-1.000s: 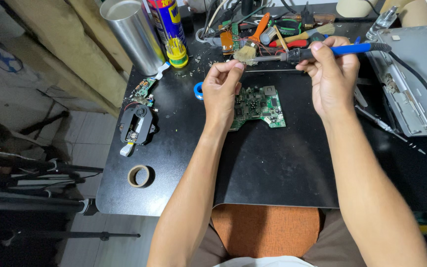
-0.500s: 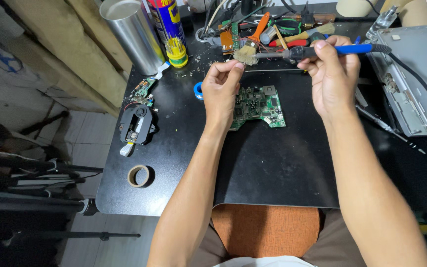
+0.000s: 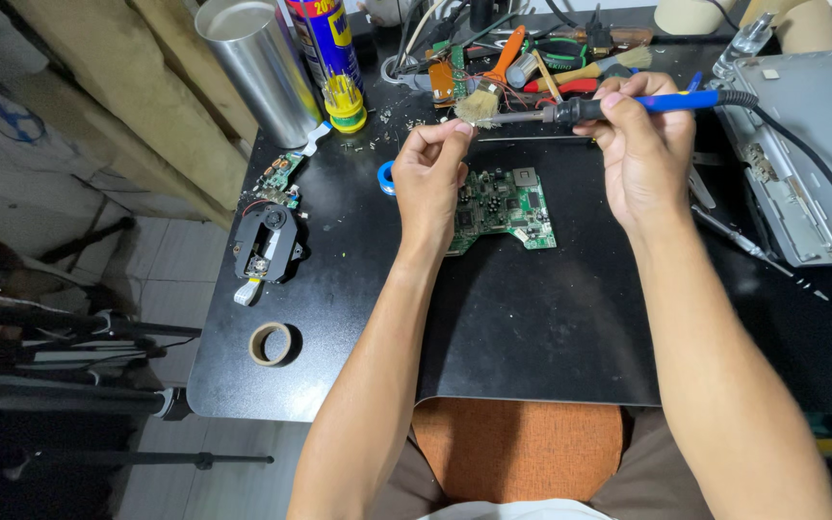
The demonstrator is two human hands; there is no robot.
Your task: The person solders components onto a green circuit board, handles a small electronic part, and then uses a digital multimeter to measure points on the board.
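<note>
My right hand [image 3: 642, 154] grips a blue-handled soldering iron [image 3: 628, 106] held level above the table, its metal tip pointing left. My left hand [image 3: 430, 178] is raised with thumb and fingers pinched together right at that tip; whatever it pinches is too thin to make out. Below and between both hands a green circuit board [image 3: 507, 207] lies flat on the black mat [image 3: 532, 318]. A blue ring of tape [image 3: 386, 176] peeks out beside my left hand.
A steel cylinder [image 3: 257, 67] and a blue-yellow spray can [image 3: 332, 58] stand at the back left. A disc-drive mechanism [image 3: 267, 246] and a tape roll [image 3: 271, 343] lie at the left. Tools and brushes [image 3: 532, 63] crowd the back; a grey metal chassis [image 3: 811, 144] sits right.
Both hands have held nearly still; the iron tip and my pinched left fingers stay together above the board.
</note>
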